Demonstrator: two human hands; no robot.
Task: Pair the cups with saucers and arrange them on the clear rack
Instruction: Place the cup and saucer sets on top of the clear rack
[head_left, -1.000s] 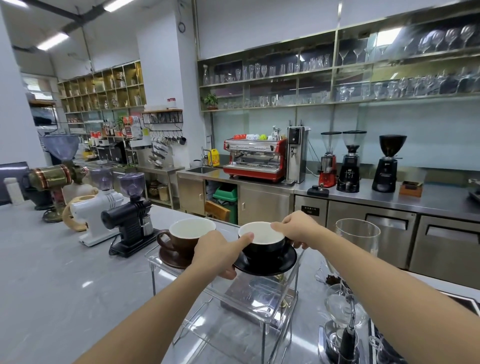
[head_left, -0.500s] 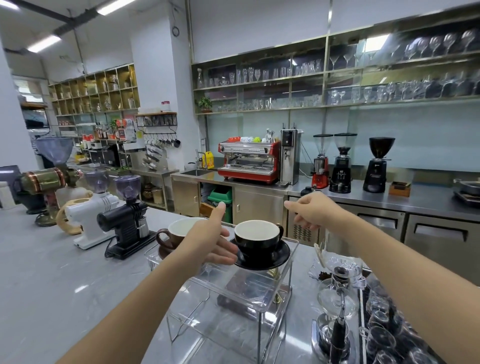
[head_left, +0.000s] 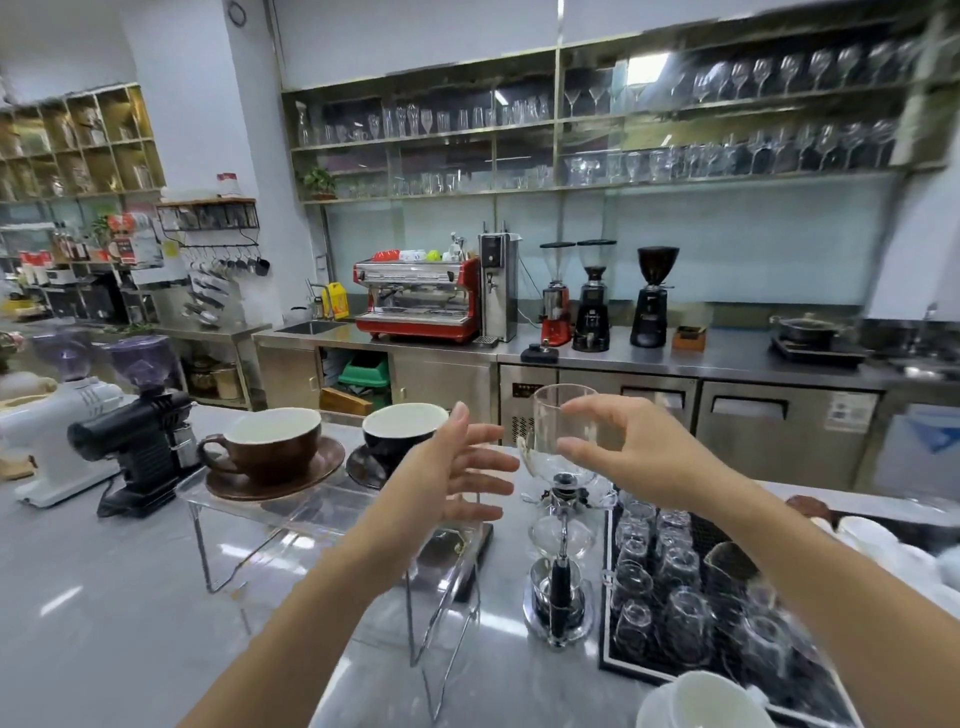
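On the grey bench (head_left: 130, 597) the clear rack (head_left: 291, 514) carries 2 pairs: brown cup (head_left: 275, 444) on brown saucer (head_left: 275, 475), black cup (head_left: 400, 428) on its black saucer (head_left: 363, 467). Left hand (head_left: 452, 467) and right hand (head_left: 628, 447) hover empty, fingers spread wide. Best reach low for the white cup (head_left: 711, 701), clear of the siphon brewer (head_left: 563, 499). That cup is cut off; motion blur hides the far right.

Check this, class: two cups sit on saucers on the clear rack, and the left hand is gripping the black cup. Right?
Not quite. In the head view the left hand is open and off the black cup. Both cups do sit on saucers on the clear rack.
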